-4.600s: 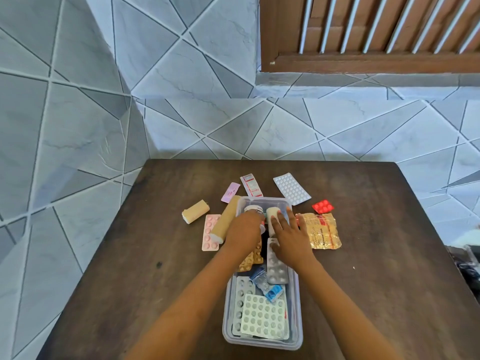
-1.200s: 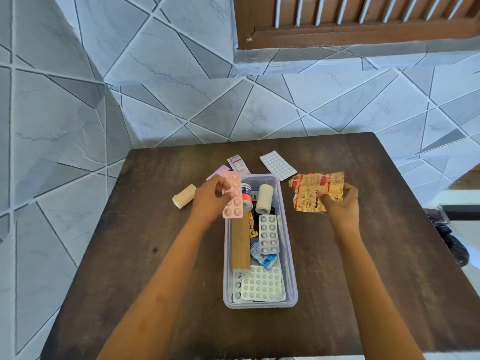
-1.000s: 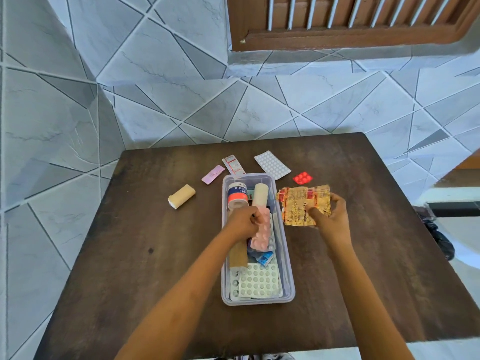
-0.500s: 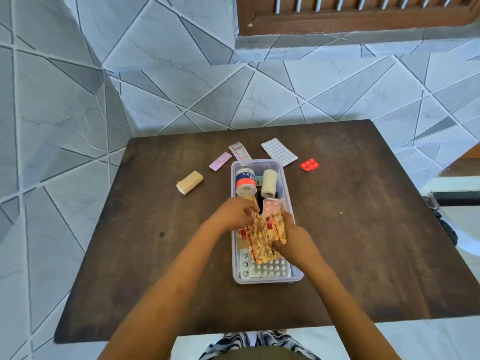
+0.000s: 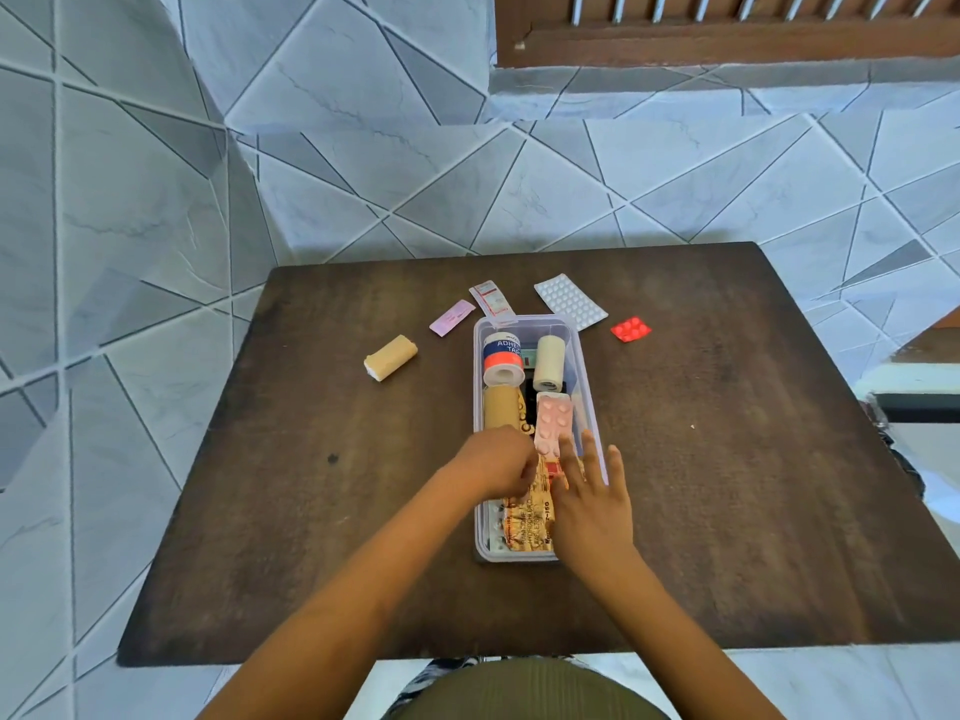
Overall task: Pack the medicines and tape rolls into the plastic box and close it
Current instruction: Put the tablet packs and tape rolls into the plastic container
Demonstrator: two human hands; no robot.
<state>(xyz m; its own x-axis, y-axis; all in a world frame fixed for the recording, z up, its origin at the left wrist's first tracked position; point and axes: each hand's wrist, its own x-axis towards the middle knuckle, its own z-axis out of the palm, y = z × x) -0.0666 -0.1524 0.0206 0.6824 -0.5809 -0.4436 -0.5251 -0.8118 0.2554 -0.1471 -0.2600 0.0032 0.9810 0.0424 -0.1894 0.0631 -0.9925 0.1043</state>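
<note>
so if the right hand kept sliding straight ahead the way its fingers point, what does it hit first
Most likely the pink blister pack lying in the plastic box, just beyond the right hand; its height above the pack is unclear.

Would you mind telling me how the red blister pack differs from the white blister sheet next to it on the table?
The red blister pack is small and bright red; the white blister sheet is clearly larger and pale, with many more pill bumps. The red blister pack lies farther right, apart from the plastic box, while the white blister sheet lies near its far corner. Both lie flat, unpacked.
</note>
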